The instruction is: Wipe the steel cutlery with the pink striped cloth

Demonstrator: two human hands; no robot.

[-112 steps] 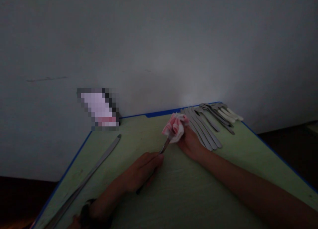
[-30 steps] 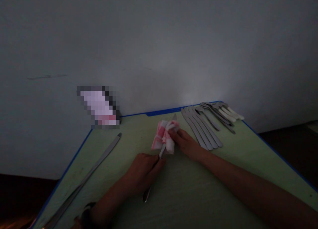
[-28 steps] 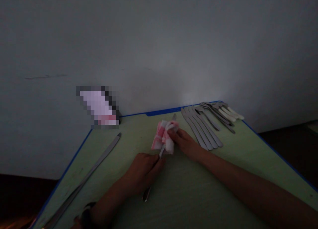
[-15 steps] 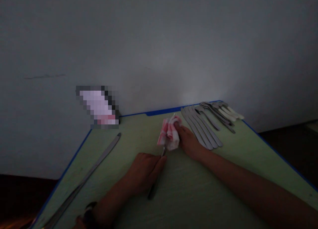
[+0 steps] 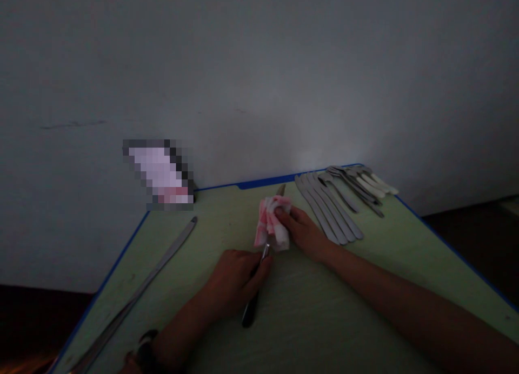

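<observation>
My left hand [image 5: 235, 279] is closed around the handle of a metal table knife [image 5: 252, 304], whose handle end sticks out below the hand onto the green mat [image 5: 357, 287]. My right hand [image 5: 304, 231] pinches a crumpled pink and white cloth [image 5: 271, 222] around the knife's blade. The blade tip pokes out beyond the cloth toward the wall. Both hands rest low over the middle of the mat.
A row of several knives [image 5: 328, 209] and spoons [image 5: 360, 187] lies at the mat's far right corner. Two long knives [image 5: 154, 271] lie end to end along the left edge. A blurred-out object [image 5: 160, 174] stands at the wall. The mat has a blue border [image 5: 263, 182].
The cloth slid back and forth along the blade, now sitting nearer my left hand than half a second ago. The knife's handle end shifted slightly under my left hand.
</observation>
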